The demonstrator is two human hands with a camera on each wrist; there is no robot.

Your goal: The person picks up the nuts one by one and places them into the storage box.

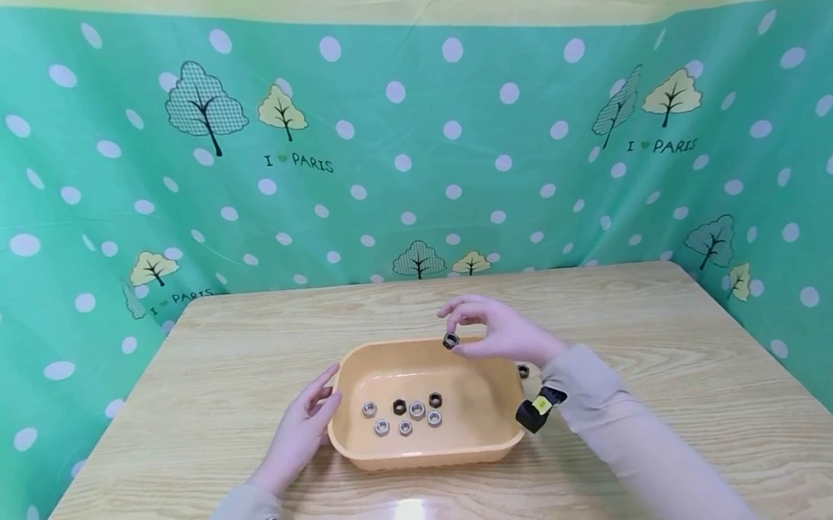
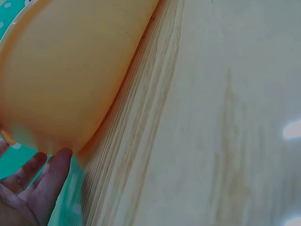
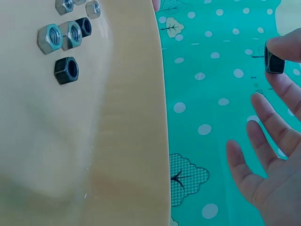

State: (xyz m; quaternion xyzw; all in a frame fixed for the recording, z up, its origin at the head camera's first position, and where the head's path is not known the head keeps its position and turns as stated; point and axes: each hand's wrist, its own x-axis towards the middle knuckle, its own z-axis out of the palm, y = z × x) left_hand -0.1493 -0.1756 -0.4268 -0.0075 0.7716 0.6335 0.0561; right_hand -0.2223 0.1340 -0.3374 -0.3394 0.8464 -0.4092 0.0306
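Note:
My right hand (image 1: 502,331) pinches a black hex nut (image 1: 450,340) between thumb and index finger, above the far rim of the peach plastic tub (image 1: 479,444). In the right wrist view the same black nut (image 3: 273,62) sits between the fingertips, the other fingers spread. My left hand (image 1: 304,426) rests against the tub's left end, its extended fingers at the outer wall, as the left wrist view also shows. Inside the tub, left of its middle, lie several silver nuts (image 1: 417,411) and two black nuts, one of them a black nut (image 1: 400,406) among the silver ones.
Another dark nut (image 1: 523,371) is just outside the tub's right end, beside my right wrist. The tub stands on a light wood-grain table (image 1: 281,340). Behind and at both sides hangs a green dotted curtain (image 1: 409,185). Light glares off the table's near part.

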